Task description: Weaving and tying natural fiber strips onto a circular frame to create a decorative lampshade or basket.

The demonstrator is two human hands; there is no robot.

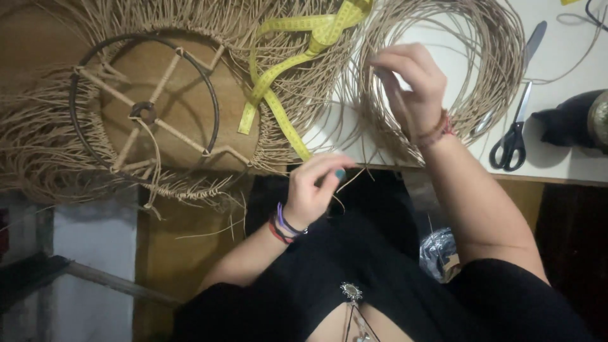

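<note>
A coil of thin tan cord (487,69) lies on the white table (563,164). My right hand (411,88) rests on the coil's left side, fingers pinched on a strand near its top. My left hand (313,187) is at the table's front edge, thumb and fingers closed on a thin tan cord strand (351,180) that runs up toward the coil. To the left sits a round dark metal lamp frame (145,114) with cord-wrapped spokes and a long cord fringe around it.
A yellow tape measure (297,60) drapes across the fringe between frame and coil. Black-handled scissors (516,126) lie to the right of the coil. A dark object (570,120) sits at the far right. My black clothing fills the bottom.
</note>
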